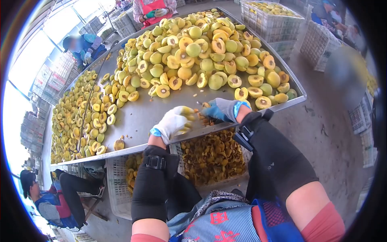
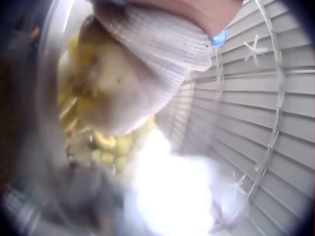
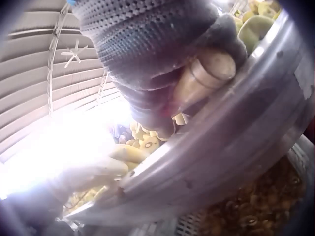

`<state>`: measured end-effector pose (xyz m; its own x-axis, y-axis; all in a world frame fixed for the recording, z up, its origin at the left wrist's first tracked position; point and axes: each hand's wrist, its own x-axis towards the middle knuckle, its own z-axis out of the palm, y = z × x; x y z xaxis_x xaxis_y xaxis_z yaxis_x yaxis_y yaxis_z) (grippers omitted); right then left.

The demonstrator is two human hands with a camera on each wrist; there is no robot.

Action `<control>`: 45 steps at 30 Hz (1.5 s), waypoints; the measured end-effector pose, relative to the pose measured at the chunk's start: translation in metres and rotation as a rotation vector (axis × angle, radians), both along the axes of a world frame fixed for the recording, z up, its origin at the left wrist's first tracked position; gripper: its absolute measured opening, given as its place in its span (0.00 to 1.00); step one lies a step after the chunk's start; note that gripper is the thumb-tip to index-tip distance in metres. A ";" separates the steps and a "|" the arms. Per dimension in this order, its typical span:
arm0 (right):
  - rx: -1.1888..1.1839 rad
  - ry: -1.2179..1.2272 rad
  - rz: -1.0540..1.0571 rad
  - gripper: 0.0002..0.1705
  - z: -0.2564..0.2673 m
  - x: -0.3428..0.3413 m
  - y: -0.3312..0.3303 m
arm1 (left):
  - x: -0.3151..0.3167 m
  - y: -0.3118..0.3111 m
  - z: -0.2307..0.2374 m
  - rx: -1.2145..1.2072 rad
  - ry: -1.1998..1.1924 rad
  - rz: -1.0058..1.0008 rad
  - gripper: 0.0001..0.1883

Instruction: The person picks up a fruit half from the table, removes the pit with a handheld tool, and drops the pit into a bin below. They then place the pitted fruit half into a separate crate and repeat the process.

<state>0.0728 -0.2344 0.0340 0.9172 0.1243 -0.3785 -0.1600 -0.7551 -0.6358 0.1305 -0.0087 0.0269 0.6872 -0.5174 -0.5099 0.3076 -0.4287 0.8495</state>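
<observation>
My left hand [image 1: 176,122], in a white glove with yellow-stained fingertips, is over the front edge of the metal table [image 1: 139,115]. Its fingers reach toward the right hand, and in the left wrist view they are blurred, with no fruit plainly between them. My right hand [image 1: 223,109], in a grey-blue glove, is just right of it at the same edge. The right fingers curl round a tool's wooden handle [image 3: 209,73] with a ring near its end; its working end is hidden. Small brown pits and scraps [image 1: 206,120] lie between the hands.
Halved yellow-green fruits, apparently peaches or apricots [image 1: 193,50], are heaped across the table, with more spread at left [image 1: 76,113]. Below the front edge is a crate of brown-yellow scraps [image 1: 213,157]. Another person [image 1: 54,197] sits at lower left; stacked crates [image 1: 272,24] stand behind.
</observation>
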 end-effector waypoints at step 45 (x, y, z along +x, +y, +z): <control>0.428 -0.452 0.060 0.23 -0.056 -0.103 0.022 | 0.224 -0.223 0.070 0.616 -1.195 -0.312 0.34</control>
<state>-0.0299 -0.2123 -0.0223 0.9617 0.2355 0.1402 0.2304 -0.4178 -0.8788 0.3543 -0.2322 0.0964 0.7637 -0.6376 0.1011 -0.6445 -0.7440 0.1764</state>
